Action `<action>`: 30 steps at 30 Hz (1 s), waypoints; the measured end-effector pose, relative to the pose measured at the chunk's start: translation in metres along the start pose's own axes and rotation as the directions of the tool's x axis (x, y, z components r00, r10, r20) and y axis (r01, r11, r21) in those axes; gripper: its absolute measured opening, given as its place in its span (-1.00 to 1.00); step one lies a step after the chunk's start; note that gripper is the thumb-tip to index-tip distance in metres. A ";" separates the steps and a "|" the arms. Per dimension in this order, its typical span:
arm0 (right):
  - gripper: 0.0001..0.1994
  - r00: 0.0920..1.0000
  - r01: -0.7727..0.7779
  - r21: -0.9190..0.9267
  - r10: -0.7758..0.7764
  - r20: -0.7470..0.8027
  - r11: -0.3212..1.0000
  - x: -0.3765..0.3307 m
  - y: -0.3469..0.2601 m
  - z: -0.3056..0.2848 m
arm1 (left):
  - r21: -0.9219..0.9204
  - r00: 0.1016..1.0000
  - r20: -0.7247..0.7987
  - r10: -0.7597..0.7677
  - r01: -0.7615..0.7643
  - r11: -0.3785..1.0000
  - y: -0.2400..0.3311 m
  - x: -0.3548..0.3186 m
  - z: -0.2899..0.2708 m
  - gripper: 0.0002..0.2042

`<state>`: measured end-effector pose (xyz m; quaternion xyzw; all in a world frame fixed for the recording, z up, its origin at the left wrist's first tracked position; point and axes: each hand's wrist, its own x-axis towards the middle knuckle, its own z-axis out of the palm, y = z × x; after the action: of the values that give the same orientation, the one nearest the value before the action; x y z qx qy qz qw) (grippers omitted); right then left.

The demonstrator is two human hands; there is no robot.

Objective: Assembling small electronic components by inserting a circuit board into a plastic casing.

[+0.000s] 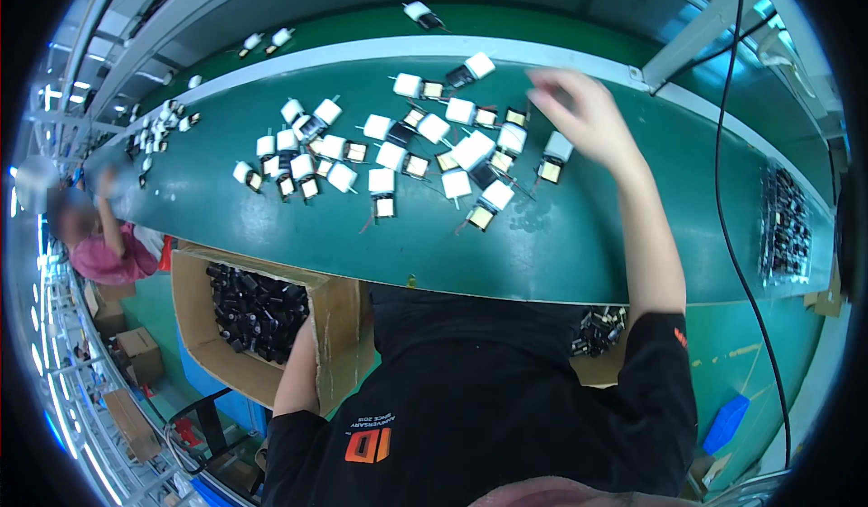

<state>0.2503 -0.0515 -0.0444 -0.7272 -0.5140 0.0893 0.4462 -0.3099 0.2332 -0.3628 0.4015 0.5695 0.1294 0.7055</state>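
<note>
My right hand (583,113) reaches out over the green conveyor belt (561,245), fingers spread and blurred, holding nothing that I can make out. It hovers just right of a cluster of several small white-and-black transformer parts (425,154) with thin wire leads, nearest to one part (553,156) below the hand. My left arm goes down into a cardboard box (339,326) at my left; the hand itself is hidden behind the box wall. The box holds several dark small parts (258,312).
More white parts (163,127) lie further left on the belt and on the upper shelf (420,14). A tray of dark parts (785,227) sits at the right. Another box of parts (599,331) is by my right side. Another person (104,236) works at far left.
</note>
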 end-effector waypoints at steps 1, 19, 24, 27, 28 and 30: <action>-0.62 0.997 0.024 -0.013 -0.023 0.071 1.000 0.043 0.012 0.017 | 0.063 0.999 0.017 0.033 -0.034 0.997 0.016 0.020 0.058 -0.59; -0.66 0.925 -0.297 0.546 0.378 -0.039 0.783 0.190 0.033 0.128 | -0.389 0.874 0.468 -0.129 0.335 0.858 -0.042 -0.110 0.037 -0.66; -0.64 0.840 -0.463 0.860 0.205 0.503 -0.212 0.091 -0.004 0.041 | 0.022 0.958 0.286 0.028 -0.036 0.999 0.043 -0.155 0.078 -0.63; -0.58 0.887 -0.314 0.927 0.411 0.210 0.205 0.010 -0.041 0.016 | 0.208 0.983 -0.127 0.131 -0.102 0.973 0.108 -0.198 0.055 -0.72; -0.53 0.891 -0.290 0.905 0.434 0.135 0.313 -0.017 -0.044 0.012 | 0.043 0.914 -0.281 0.293 -0.293 0.955 0.115 -0.214 0.040 -0.72; -0.46 0.938 -0.257 0.890 0.320 0.135 0.378 -0.062 -0.043 0.004 | -0.027 0.688 -0.464 0.558 -0.641 0.767 0.127 -0.236 0.030 -0.71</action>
<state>0.1910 -0.0973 -0.0350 -0.4585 -0.2394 0.4024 0.7553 -0.3226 0.1516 -0.1059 0.4591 0.5319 0.4916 0.5145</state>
